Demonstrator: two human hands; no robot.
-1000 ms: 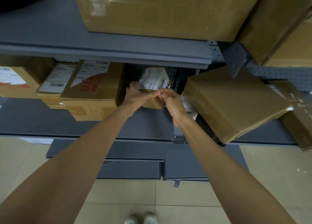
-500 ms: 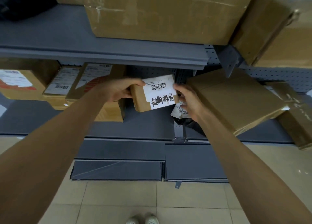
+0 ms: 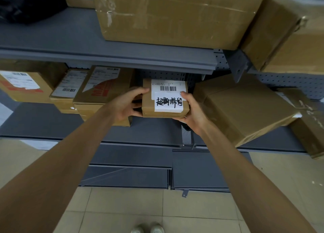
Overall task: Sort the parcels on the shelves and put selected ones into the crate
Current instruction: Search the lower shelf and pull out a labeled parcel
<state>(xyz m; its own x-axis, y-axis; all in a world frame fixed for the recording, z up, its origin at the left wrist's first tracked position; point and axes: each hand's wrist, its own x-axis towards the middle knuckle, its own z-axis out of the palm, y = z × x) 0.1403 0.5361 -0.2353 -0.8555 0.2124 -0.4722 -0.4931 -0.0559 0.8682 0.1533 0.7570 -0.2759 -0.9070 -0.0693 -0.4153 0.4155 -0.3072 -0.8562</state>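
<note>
Both hands are gripping one small parcel (image 3: 164,99) in front of the middle shelf (image 3: 43,120): the left hand (image 3: 125,104) is curling round its 9 o'clock edge, and the right hand (image 3: 193,111) is cupping its 4 o'clock corner with the thumb lying on the white label (image 3: 168,96), which is showing a barcode and black handwriting. Three labelled boxes (image 3: 103,87) are sitting at 9 o'clock of the parcel, a tilted brown box (image 3: 245,108) is leaning at 3 o'clock, and a large carton (image 3: 175,15) is resting on the upper shelf (image 3: 70,38) at 12 o'clock.
</note>
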